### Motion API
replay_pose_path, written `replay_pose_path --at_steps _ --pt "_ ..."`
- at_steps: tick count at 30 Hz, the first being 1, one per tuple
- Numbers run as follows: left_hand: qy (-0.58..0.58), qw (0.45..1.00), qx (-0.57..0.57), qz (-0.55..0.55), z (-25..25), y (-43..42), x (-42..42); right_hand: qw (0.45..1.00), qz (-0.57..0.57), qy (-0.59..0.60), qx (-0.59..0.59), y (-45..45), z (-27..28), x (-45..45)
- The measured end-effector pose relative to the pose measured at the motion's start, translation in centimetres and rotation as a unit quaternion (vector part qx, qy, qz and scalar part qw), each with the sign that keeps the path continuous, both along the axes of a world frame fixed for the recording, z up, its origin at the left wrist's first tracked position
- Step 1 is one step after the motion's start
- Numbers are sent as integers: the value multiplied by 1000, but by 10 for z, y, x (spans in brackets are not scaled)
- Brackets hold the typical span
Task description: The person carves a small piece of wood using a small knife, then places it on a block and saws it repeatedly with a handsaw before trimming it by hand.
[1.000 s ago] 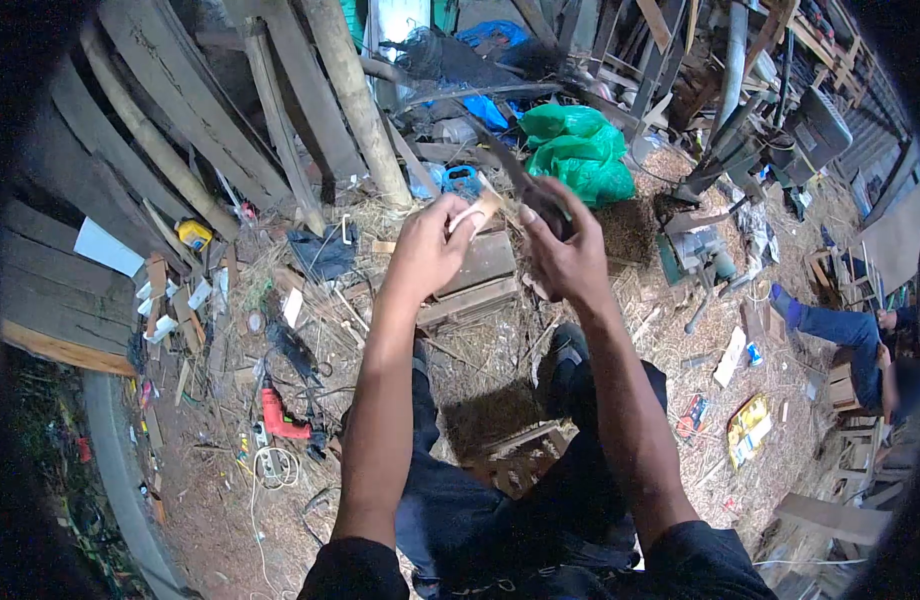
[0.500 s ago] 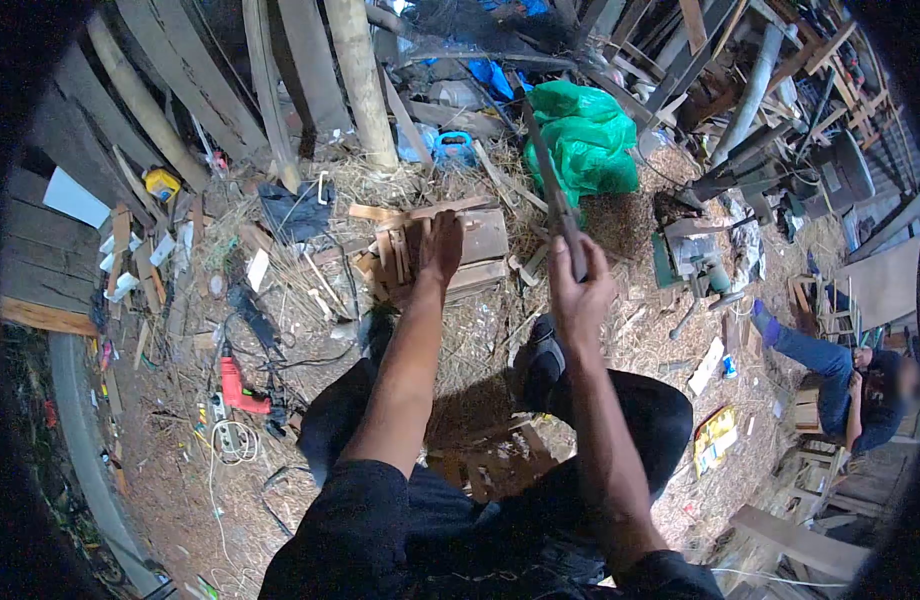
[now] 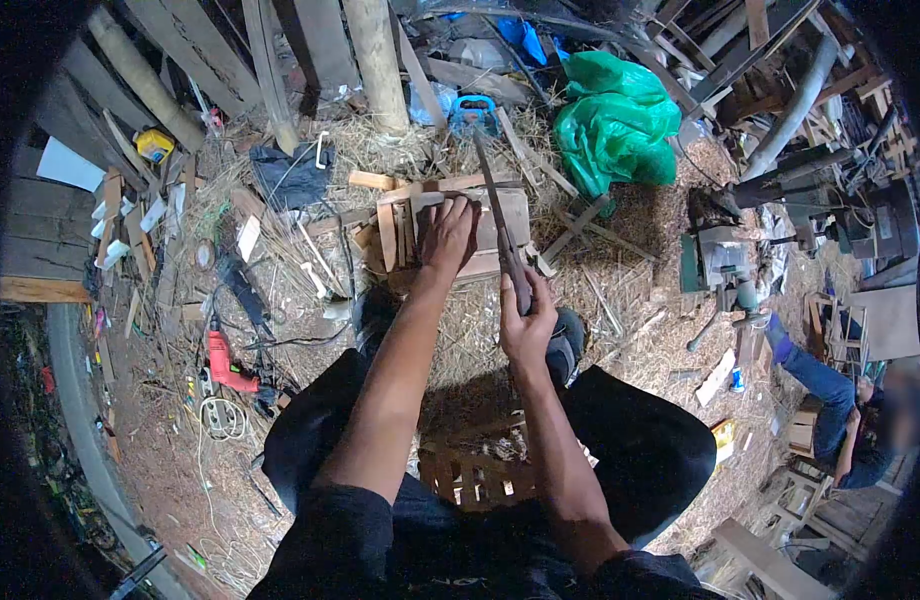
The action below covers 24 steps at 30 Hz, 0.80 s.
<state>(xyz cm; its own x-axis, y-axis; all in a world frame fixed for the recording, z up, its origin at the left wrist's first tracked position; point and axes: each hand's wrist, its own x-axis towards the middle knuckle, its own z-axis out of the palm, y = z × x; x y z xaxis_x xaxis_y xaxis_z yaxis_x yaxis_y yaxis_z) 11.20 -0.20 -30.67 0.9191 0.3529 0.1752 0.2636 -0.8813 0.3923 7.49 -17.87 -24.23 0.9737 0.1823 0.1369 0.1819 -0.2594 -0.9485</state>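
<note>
My right hand (image 3: 528, 318) is wrapped around the handle of a long, dark machete (image 3: 497, 205), its narrow blade pointing up and away from me. The blade passes over the right part of a low wooden block (image 3: 502, 218) on the ground. My left hand (image 3: 448, 235) rests on the left part of that block, fingers curled over a flat piece of wood (image 3: 423, 203). Its far side is partly hidden by my fingers. Short wooden strips (image 3: 388, 235) lie against the block's left side.
A green plastic bag (image 3: 620, 125) lies beyond the block to the right. At left are a red power drill (image 3: 228, 365) and a coiled white cord (image 3: 223, 418). A machine (image 3: 720, 260) stands at right, near a seated person (image 3: 850, 400). Straw and shavings cover the ground.
My right hand has moved left with the machete, bringing the blade over the block. My left hand stays on the block, its fingers now more visible. The view has shifted slightly.
</note>
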Motion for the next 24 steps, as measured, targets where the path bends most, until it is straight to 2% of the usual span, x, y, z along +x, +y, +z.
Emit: replay_pose_path --at_steps 6,11,14,18,19,20,22,24 --pt "-147 989 -17 -16 -12 0 -4 999 -2 2 -41 -1 -14 -3" --pt "-147 989 -13 -22 -11 2 -5 999 -6 -28 -42 2 -21 -7" --pt "-136 990 -16 -28 -11 2 -4 996 1 75 -55 -22 -20 -32" --pt "-140 988 -11 -59 -5 2 -12 998 -8 8 -63 -10 -9 -20" --pt "-117 991 -21 -60 -1 2 -14 999 5 26 -34 3 11 -10" --pt "-122 991 -22 -53 -6 1 -16 995 14 79 -63 9 20 -7" --pt "-141 989 -20 -44 -13 3 -8 999 14 -4 -51 2 -7 -18" --pt "-139 989 -18 -51 -7 3 -7 999 4 -2 -51 -17 -15 -41"
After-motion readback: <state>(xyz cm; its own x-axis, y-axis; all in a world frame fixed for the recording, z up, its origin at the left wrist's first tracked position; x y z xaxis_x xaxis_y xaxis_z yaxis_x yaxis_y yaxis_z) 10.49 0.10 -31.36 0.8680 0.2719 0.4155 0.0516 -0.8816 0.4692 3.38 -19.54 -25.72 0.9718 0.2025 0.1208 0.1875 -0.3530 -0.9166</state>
